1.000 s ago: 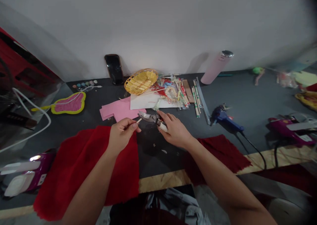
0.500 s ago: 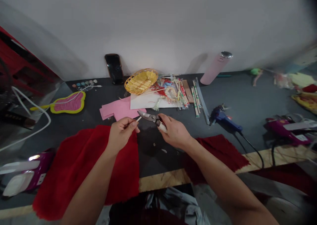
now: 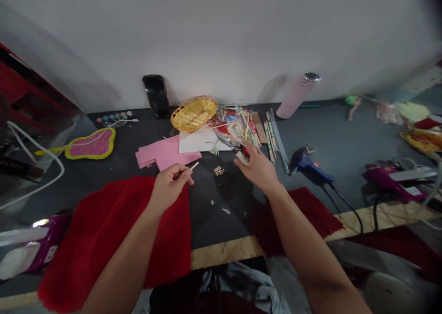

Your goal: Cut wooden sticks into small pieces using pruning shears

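Dark tabletop point(image 3: 221, 222), slender pale wooden stick point(image 3: 195, 166)

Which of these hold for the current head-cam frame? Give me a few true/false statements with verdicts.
1. The left hand pinches a thin white stick. True.
2. The right hand holds pruning shears. True.
3. The small pile of beige bits sits on the pink paper. False: it lies on the dark tabletop, to the right of the paper.
4. The left hand holds the blue glue gun. False: the gun lies on the tabletop, to the right of the right hand.
5. The smartphone leans against the wall. True.
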Demonstrator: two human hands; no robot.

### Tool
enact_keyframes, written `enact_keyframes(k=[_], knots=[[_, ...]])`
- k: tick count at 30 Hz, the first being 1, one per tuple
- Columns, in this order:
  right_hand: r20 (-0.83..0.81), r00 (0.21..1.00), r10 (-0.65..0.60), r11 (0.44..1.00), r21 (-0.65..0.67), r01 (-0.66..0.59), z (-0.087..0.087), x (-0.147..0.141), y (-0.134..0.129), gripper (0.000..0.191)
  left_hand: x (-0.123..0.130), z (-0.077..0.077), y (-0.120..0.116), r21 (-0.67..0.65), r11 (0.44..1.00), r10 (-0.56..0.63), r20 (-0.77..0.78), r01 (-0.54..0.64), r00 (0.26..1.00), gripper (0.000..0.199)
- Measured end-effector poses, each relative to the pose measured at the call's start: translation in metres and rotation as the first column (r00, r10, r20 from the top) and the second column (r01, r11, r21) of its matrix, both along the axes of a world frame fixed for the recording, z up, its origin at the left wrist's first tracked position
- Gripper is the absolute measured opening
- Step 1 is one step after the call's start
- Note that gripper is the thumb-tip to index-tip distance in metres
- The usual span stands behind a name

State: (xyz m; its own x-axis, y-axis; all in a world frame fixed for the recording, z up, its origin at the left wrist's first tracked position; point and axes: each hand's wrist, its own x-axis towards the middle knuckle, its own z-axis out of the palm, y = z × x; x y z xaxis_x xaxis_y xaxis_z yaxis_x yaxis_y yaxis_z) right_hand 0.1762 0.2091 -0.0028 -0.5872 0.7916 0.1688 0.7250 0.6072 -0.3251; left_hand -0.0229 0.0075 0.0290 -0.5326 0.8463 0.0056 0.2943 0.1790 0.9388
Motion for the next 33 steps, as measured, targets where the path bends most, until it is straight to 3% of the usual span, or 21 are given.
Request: enact_keyframes(k=[5, 8, 11, 14, 16, 20, 26, 33], knots=[[0.139, 0.98, -0.144, 0.989, 0.002, 0.145, -0.002, 0.01, 0.022, 0.063, 0.002, -0.008, -0.001, -0.04, 0.999, 0.016, -0.242, -0.026, 0.97, 0.02], [0.177, 0.978, -0.111, 0.994, 0.0, 0.112, -0.003, 0.013, 0.022, 0.063, 0.003, -0.009, -0.001, -0.075, 0.996, 0.017, -0.404, -0.051, 0.915, 0.021], [0.188, 0.981, -0.054, 0.998, 0.025, 0.05, 0.0, 0.017, 0.016, 0.064, 0.002, -0.008, -0.001, -0.086, 0.994, 0.017, -0.466, -0.065, 0.885, 0.018], [0.157, 0.987, -0.044, 0.992, 0.125, 0.025, 0.012, 0.013, 0.013, 0.048, 0.0, -0.007, -0.001, -0.08, 0.993, 0.036, -0.484, -0.085, 0.875, 0.018], [0.127, 0.992, 0.005, 0.981, 0.192, -0.03, 0.024, 0.001, 0.018, 0.037, -0.001, -0.007, -0.001, -0.075, 0.993, 0.041, -0.494, -0.09, 0.869, 0.019], [0.171, 0.977, 0.124, 0.967, 0.2, -0.158, 0.039, -0.043, 0.046, 0.038, -0.002, -0.011, -0.002, -0.074, 0.994, 0.03, -0.514, -0.079, 0.857, 0.019], [0.241, 0.965, 0.104, 0.978, 0.151, -0.143, 0.024, -0.095, 0.085, 0.03, -0.004, -0.015, -0.001, -0.06, 0.996, 0.031, -0.51, -0.071, 0.86, 0.019], [0.245, 0.966, 0.087, 0.989, 0.095, -0.113, 0.01, -0.11, 0.084, 0.027, -0.001, -0.009, -0.002, -0.06, 0.997, 0.014, -0.521, -0.053, 0.854, 0.02]])
